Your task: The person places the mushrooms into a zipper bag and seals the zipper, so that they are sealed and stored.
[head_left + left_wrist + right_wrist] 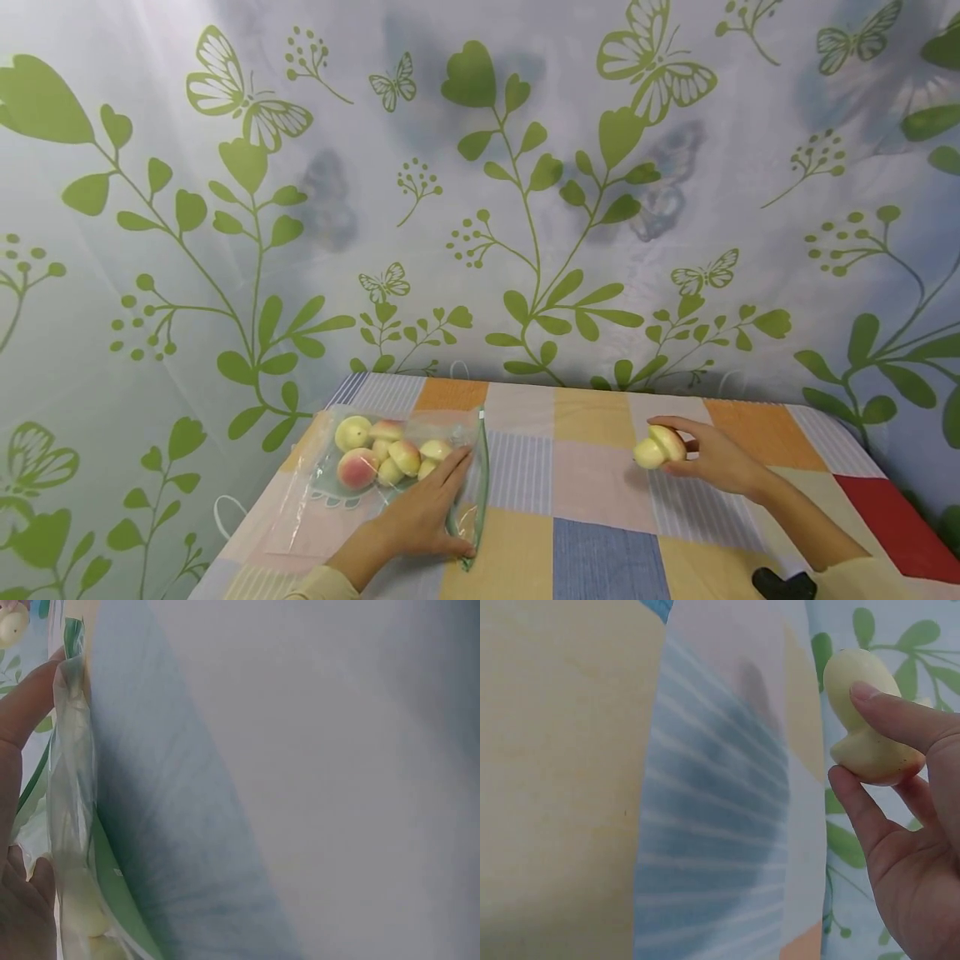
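In the head view, a clear zip bag (pixel 292 525) with a green zip edge (pixel 483 467) lies at the left of the table. Several yellow-pink toy fruits (pixel 357 468) and mushroom-shaped pieces show through it. My left hand (pixel 423 512) rests on the bag near its zip side, fingers fairly straight, thumb at the zip's near end. In the left wrist view, the thumb touches the bag's plastic (pixel 73 742), its tip partly hidden. My right hand (pixel 712 454) pinches a pale yellow toy mushroom (pixel 651 451) above the table, stem pointing left.
A patchwork cloth (pixel 600 475) in several colours covers the table. Behind it hangs a curtain (pixel 420 267) printed with green leaves and butterflies. A small black object (pixel 783 583) is at the right sleeve by the bottom edge.
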Tool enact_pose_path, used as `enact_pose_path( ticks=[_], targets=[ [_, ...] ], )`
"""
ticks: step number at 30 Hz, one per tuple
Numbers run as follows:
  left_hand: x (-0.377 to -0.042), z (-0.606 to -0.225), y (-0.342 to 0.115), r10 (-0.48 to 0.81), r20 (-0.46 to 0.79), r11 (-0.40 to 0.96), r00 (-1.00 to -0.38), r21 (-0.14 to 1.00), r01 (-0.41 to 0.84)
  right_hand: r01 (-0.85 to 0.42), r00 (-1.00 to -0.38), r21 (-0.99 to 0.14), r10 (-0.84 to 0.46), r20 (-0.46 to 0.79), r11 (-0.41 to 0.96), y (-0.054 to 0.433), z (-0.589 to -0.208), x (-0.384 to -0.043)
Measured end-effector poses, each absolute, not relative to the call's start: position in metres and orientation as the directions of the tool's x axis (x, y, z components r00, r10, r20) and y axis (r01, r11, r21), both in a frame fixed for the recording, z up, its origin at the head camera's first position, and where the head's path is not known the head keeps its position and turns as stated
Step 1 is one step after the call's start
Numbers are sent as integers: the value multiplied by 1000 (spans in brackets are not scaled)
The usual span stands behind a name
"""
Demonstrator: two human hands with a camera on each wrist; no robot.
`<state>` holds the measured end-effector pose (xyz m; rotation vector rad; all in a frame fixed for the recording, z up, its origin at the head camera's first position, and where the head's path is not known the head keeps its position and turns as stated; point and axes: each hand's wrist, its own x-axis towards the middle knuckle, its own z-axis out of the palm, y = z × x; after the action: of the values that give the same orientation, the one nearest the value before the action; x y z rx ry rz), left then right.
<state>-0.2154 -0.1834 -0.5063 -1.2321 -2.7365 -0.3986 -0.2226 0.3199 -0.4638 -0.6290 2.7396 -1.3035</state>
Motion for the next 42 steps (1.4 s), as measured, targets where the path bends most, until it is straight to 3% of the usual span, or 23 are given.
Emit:
enact_pose_path(
  ticks=[18,28,42],
  targets=[
    [-210,-507,-182,688,223,664,-691,191,723,-343,-894,-834,-424,147,433,270,-474,-230],
    [-210,-506,-182,654,203,679,-729,267,684,-357,-884,-840,-439,161,409,237,-477,-239],
    [-210,-504,-180,662,216,669,-718,262,696,-397,-868,-835,-451,207,382,203,-490,-248]
  ],
)
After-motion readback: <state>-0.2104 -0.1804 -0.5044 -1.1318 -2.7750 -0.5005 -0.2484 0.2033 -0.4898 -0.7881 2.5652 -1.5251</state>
